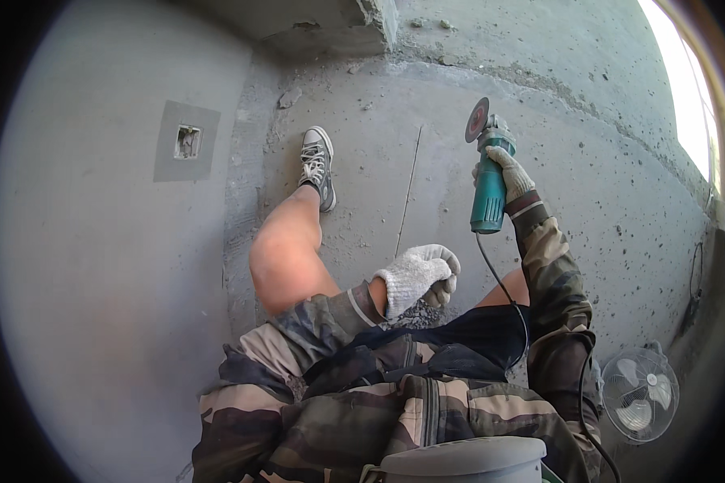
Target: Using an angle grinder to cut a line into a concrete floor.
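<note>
our hands in white knit gloves, our arms in camouflage sleeves

our right hand point(507, 173) is raised at the end of a nearly straight arm, its gloved fingers wrapped in a full grip, wrist level with the forearm, which runs up from the lower right. our left hand point(417, 276) sits lower and nearer the body, curled into a loose fist with the knuckles turned down, its forearm bent in from the left across our lap. the two hands are well apart.
</note>
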`<control>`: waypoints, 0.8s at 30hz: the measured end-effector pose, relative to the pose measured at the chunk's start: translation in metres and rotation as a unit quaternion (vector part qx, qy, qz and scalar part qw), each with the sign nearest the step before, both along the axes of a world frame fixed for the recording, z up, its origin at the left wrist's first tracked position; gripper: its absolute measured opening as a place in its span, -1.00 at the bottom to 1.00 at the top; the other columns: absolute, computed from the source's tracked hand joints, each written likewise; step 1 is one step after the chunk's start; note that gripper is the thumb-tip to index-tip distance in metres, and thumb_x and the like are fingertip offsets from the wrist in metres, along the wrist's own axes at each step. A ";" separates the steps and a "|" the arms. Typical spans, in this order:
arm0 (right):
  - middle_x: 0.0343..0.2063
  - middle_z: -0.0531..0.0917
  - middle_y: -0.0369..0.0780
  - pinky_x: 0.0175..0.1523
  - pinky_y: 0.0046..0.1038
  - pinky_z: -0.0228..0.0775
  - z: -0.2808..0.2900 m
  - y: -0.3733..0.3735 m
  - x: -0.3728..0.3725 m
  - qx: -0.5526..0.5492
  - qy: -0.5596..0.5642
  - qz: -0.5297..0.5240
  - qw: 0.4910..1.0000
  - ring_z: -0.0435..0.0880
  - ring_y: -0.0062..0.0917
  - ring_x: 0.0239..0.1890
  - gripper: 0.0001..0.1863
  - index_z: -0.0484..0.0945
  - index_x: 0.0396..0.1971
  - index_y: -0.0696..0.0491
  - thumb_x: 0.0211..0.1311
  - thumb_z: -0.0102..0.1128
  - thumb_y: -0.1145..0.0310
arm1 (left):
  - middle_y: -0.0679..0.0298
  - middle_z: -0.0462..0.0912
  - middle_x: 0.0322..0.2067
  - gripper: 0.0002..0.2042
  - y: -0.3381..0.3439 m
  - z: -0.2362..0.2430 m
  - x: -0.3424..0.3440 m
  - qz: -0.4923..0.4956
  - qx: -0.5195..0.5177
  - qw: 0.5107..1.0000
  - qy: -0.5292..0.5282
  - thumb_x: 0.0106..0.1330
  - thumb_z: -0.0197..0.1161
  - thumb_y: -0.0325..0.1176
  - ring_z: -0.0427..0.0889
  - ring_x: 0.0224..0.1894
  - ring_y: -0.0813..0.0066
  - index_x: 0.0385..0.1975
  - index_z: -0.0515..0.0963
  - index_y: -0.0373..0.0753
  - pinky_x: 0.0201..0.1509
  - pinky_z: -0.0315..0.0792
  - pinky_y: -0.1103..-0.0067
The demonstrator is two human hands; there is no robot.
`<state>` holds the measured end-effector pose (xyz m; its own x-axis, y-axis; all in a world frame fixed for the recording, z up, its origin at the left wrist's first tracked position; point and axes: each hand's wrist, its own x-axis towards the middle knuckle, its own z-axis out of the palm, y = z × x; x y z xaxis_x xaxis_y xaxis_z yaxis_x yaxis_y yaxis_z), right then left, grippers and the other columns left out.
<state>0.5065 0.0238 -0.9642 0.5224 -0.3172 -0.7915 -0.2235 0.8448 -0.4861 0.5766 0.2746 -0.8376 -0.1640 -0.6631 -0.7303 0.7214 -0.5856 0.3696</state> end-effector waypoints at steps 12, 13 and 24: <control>-0.44 0.59 -0.14 -0.34 -0.34 0.58 0.053 0.009 0.115 0.073 0.125 -0.019 0.989 0.64 -0.40 -0.48 -0.57 0.41 -0.18 0.17 0.09 0.27 0.19 | 0.18 0.48 -0.09 -0.49 -0.067 -0.007 0.132 -0.054 0.130 0.989 -0.041 0.25 0.22 -0.03 0.51 -0.02 0.32 0.05 0.37 -0.26 -0.02 0.44 0.40; -0.44 0.59 -0.14 -0.34 -0.34 0.58 0.043 0.011 0.113 0.070 0.136 -0.019 0.988 0.64 -0.40 -0.48 -0.59 0.43 -0.20 0.17 0.08 0.28 0.19 | 0.18 0.48 -0.09 -0.49 -0.073 -0.013 0.126 -0.059 0.136 0.988 -0.038 0.25 0.22 -0.03 0.51 -0.02 0.32 0.05 0.37 -0.26 -0.02 0.44 0.40; -0.43 0.57 -0.11 -0.39 -0.27 0.57 -0.071 -0.006 0.118 0.081 0.079 -0.021 0.993 0.64 -0.33 -0.47 -0.56 0.41 -0.17 0.18 0.04 0.32 0.23 | 0.14 0.60 -0.24 -0.66 -0.132 -0.149 0.113 0.079 0.086 0.992 0.052 0.27 0.22 -0.21 0.66 -0.25 0.27 -0.06 0.42 -0.27 -0.19 0.65 0.38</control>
<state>0.6241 0.0176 -1.0353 0.3770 -0.1982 -0.9048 -0.2495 0.9190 -0.3053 0.6894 0.1424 -0.9866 -0.1492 -0.5539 -0.8191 0.8380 -0.5106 0.1926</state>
